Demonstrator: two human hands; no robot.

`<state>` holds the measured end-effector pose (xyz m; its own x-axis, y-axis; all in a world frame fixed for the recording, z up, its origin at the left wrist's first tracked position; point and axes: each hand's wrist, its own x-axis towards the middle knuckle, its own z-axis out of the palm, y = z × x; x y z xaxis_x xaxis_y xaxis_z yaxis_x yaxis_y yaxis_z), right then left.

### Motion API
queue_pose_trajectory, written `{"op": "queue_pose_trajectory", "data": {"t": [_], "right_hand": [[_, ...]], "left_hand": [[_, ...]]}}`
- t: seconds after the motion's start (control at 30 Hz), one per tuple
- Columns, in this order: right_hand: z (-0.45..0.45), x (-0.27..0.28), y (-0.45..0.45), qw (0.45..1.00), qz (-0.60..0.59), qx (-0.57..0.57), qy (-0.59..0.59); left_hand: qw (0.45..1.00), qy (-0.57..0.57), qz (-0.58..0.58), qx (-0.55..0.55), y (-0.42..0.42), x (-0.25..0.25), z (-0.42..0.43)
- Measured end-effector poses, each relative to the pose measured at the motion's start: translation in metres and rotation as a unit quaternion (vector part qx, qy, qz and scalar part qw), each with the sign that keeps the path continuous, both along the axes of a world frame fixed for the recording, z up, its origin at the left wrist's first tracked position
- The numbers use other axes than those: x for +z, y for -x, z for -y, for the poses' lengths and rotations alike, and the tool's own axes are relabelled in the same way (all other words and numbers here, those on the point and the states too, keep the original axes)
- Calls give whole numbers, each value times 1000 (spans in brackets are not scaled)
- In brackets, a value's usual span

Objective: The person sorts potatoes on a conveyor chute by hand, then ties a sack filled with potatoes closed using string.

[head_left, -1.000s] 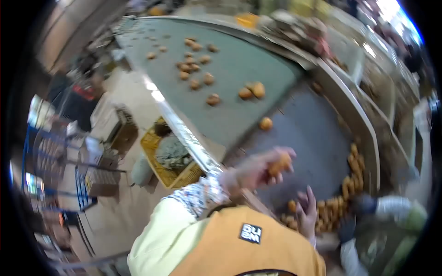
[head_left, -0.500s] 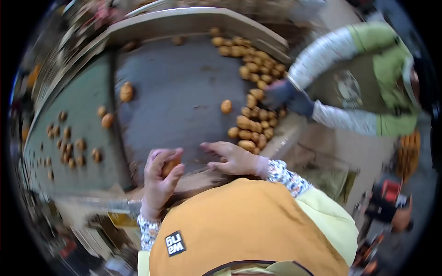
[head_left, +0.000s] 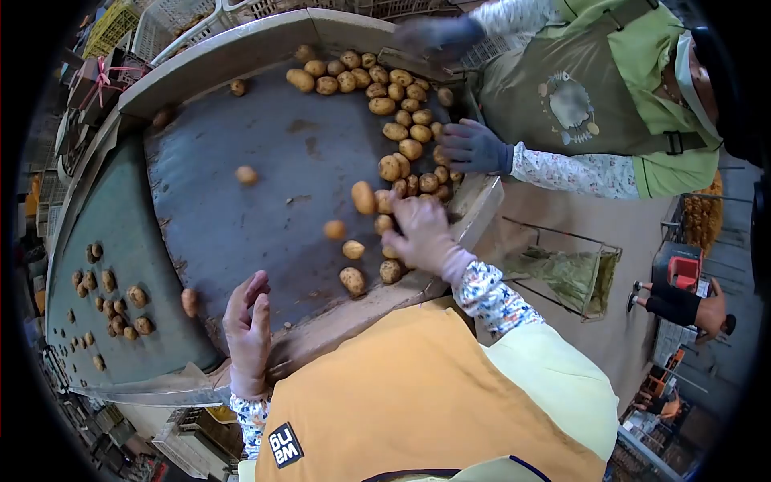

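My left hand (head_left: 249,328) is raised over the near edge of the grey sorting surface (head_left: 265,217), fingers stretched and thumb apart, with nothing in it. At the right side my right hand (head_left: 427,234) reaches over the heap with its fingers spread. A potato (head_left: 383,226) lies between its thumb and fingers; whether they touch it is unclear. Close by are a larger potato (head_left: 363,198), a blurred one (head_left: 334,230), a pale one (head_left: 353,250) and a dirt-marked one (head_left: 352,280). Several more potatoes (head_left: 410,149) crowd the right edge.
A green conveyor (head_left: 132,265) carries several potatoes on the left. Across the right corner, a co-worker's gloved hand (head_left: 475,148) rests at the heap; the other glove (head_left: 440,37) is blurred. A raised rim (head_left: 217,60) borders the far side. Crates (head_left: 173,30) stand beyond it.
My left hand has let go of the potato it held. My right hand has moved right and away from me onto the heap. The co-worker's hands have separated. The view has shifted.
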<state>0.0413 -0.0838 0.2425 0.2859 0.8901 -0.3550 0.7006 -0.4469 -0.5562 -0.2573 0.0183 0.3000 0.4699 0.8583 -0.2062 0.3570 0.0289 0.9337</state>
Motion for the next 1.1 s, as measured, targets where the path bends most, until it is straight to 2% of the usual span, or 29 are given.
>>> {"op": "queue_pose_trajectory", "data": {"t": [0.03, 0.07, 0.1, 0.13, 0.17, 0.2, 0.23, 0.27, 0.33, 0.37, 0.47, 0.53, 0.57, 0.6, 0.67, 0.73, 0.77, 0.8, 0.83, 0.87, 0.93, 1.0, 1.1], "right_hand": [[18, -15, 15, 988, 96, 94, -78], [28, -23, 26, 952, 185, 189, -154], [27, -6, 24, 932, 136, 243, -233], [23, 9, 20, 931, 122, 253, -232], [17, 22, 14, 979, -104, 143, -99], [11, 26, 5, 948, -314, 19, 44], [13, 0, -1, 989, -111, 34, -94], [14, 4, -4, 995, 38, 58, -66], [15, 5, -4, 987, -104, 119, 38], [13, 4, 1, 986, -106, 121, 39], [-4, 0, 18, 984, -61, 166, -2], [-23, -1, 22, 988, 91, 13, -122], [-25, -2, 29, 988, 90, 19, -126], [-19, -1, 40, 980, -20, 115, -160], [-6, 1, 54, 903, -226, 292, -218], [-8, -7, 52, 898, -166, 323, -247], [-16, -2, 46, 955, -32, 241, -172], [-21, 3, 42, 979, 103, 148, -93], [-21, 9, 38, 980, 117, 85, -138], [-19, 15, 38, 980, 117, 85, -137], [-4, 24, 47, 947, -105, 277, -127], [3, 21, 50, 952, -93, 273, -106], [-19, 17, 22, 982, 79, 109, -133]], "left_hand": [[1000, -1, 6, 10, 2, -2, -1], [1000, 1, 8, 23, 6, -3, 1], [999, 6, 1, 32, 5, 1, 1], [1000, 6, -5, 24, 0, 5, -1], [1000, 5, -10, 16, -2, 9, -1], [1000, 6, -16, 25, -1, 9, 0], [1000, 15, -9, 20, -1, 9, 1], [1000, 24, -2, 13, -1, 10, 2], [999, 34, 6, 30, -4, 11, 3], [1000, 22, -7, 18, -5, 14, 2], [1000, 7, -14, 12, -1, 15, 4], [1000, 0, -6, 19, 3, 14, 1], [1000, -5, -8, 23, 5, 14, 3], [1000, -6, -13, 21, 9, 15, 4], [1000, 0, -4, 24, 10, 18, 2], [1000, -8, 1, 23, 9, 20, 1], [1000, -8, 6, 27, 10, 19, 2], [1000, -14, -2, 24, 13, 19, 3], [1000, -19, -11, 21, 14, 18, 2], [1000, -17, -12, 20, 13, 19, 1], [999, -13, -22, 19, 15, 27, 2], [999, -21, -27, 11, 13, 33, 1], [999, -39, -26, 12, 13, 31, -1]]}}
